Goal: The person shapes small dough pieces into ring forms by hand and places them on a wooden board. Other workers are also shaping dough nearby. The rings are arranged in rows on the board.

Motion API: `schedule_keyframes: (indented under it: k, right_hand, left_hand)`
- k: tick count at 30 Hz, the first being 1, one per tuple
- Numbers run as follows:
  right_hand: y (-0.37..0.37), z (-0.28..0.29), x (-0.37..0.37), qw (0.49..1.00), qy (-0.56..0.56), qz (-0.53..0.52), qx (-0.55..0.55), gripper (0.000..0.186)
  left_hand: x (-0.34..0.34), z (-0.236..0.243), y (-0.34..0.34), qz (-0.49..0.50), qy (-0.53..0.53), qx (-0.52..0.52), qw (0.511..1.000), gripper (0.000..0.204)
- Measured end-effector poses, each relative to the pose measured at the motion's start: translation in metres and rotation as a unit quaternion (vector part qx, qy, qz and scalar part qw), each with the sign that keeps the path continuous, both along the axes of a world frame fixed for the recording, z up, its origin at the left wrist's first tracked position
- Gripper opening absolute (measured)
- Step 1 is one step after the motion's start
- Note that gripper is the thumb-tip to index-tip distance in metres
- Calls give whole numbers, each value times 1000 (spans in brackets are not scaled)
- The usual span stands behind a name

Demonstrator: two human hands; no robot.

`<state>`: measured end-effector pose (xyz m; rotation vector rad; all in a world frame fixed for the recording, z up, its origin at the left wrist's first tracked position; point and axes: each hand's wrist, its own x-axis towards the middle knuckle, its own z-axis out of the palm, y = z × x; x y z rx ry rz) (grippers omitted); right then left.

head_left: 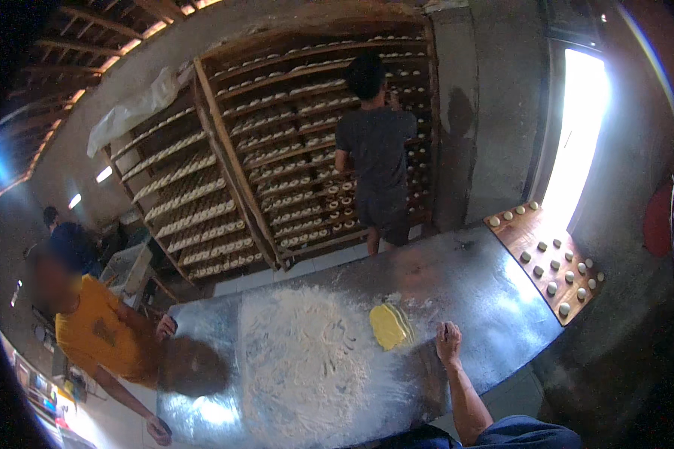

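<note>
My right hand (448, 344) rests on the dark metal-topped table (494, 299), its fingers curled in; I see nothing in it. Just left of the hand, and apart from it, lies a yellow, flattened lump (389, 327) that looks like dough, with layered folds along its right side. A broad spread of white flour (299, 367) covers the table's middle, left of the lump. My left hand is out of view.
A wooden board (543, 266) with several small round dough pieces lies at the table's right end. Across the table, a person in dark clothes (378, 150) faces tall racks (236, 165) of ring-shaped pieces. Another in an orange shirt (105, 329) stands at the left end.
</note>
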<state>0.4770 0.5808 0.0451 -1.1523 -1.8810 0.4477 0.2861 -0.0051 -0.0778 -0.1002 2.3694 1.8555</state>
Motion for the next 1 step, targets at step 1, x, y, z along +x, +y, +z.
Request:
schedule_keyframes:
  k: [1]
  right_hand:
    - [-1, 1, 1, 999, 16, -8, -41, 21]
  left_hand:
    - [-11, -5, 2, -4, 7, 2, 1000, 58]
